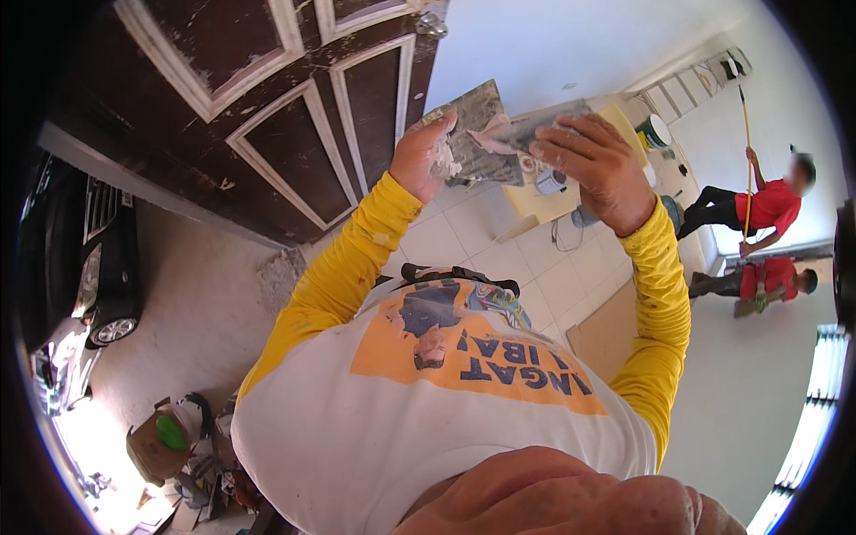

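My left hand (pixel 423 157) grips the edge of a flat, grey, stained mortar board (pixel 477 116), held up in front of my chest. White putty clings to my left thumb and fingers and to the board beside them. My right hand (pixel 599 165) is closed around a flat grey trowel (pixel 544 123), its handle hidden under the fingers. The trowel's left end meets the board, where a lump of pale putty (pixel 492 136) sits at the blade's edge. Both hands are smeared with putty.
A brown panelled door (pixel 294 116) stands at the left. Beyond my hands are a pale yellow table (pixel 526 207), a paint can (pixel 550 182), a bucket (pixel 657 132) and a ladder (pixel 682 94). Two people in red work at right, one holding a long pole (pixel 745 169). A black car (pixel 102 267) is outside.
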`<state>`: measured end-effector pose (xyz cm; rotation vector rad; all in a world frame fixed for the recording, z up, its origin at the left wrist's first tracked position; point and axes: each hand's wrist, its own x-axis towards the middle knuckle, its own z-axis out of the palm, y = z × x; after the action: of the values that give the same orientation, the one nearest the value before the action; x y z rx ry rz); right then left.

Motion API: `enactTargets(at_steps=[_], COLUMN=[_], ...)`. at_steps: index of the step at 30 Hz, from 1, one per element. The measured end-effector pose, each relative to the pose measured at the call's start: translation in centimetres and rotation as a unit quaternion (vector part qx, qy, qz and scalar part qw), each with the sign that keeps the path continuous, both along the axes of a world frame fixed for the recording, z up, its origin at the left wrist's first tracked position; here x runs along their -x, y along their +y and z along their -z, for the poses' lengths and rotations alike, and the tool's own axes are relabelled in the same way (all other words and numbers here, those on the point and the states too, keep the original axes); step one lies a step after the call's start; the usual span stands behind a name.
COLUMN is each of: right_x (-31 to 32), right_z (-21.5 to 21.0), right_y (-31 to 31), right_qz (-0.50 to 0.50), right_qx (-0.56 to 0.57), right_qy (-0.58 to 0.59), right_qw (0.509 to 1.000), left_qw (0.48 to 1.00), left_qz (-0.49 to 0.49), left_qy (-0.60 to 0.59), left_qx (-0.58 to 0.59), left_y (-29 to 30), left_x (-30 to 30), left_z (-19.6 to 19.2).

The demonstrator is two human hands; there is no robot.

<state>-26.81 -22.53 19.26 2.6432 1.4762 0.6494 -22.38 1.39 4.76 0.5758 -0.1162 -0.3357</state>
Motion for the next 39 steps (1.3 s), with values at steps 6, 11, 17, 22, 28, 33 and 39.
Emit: enactTargets(at_steps=[6,11,17,22,28,33,39], right_x=[-3.1,-5.6,-8.2,-5.7,-4.1,-4.9,-5.3], right_z=[1.4,7.2,12.2,8.6,10.8,8.4,8.6], right_y=[7.7,11.3,8.4,17.3,24.1,27.1,28.6], right_qz=[-0.024,-0.032,-0.088,0.014,0.022,0.029,0.059], right_qx=[-0.110,-0.172,-0.471,-0.801,-0.746,-0.698,-0.748], right_qy=[0.049,0.105,0.344,0.493,0.663,0.711,0.661], right_qw=[0.992,0.979,0.807,0.339,0.063,0.083,0.028], left_qw=[0.999,0.996,0.983,0.981,0.800,0.671,0.650], left_qz=[-0.022,-0.021,-0.025,-0.099,-0.339,-0.292,-0.205], left_qy=[-0.023,0.051,-0.054,-0.075,-0.443,-0.635,-0.662], left_qx=[0.009,0.063,0.174,0.148,-0.220,-0.247,-0.313], left_y=[7.1,12.4,18.8,20.3,22.1,23.4,26.1], left_x=[-2.1,-1.8,-5.3,-6.7,-7.6,-6.9,-4.9], left_z=[1.9,-1.7,-1.9,-2.8,-0.4,-1.5,-1.3])
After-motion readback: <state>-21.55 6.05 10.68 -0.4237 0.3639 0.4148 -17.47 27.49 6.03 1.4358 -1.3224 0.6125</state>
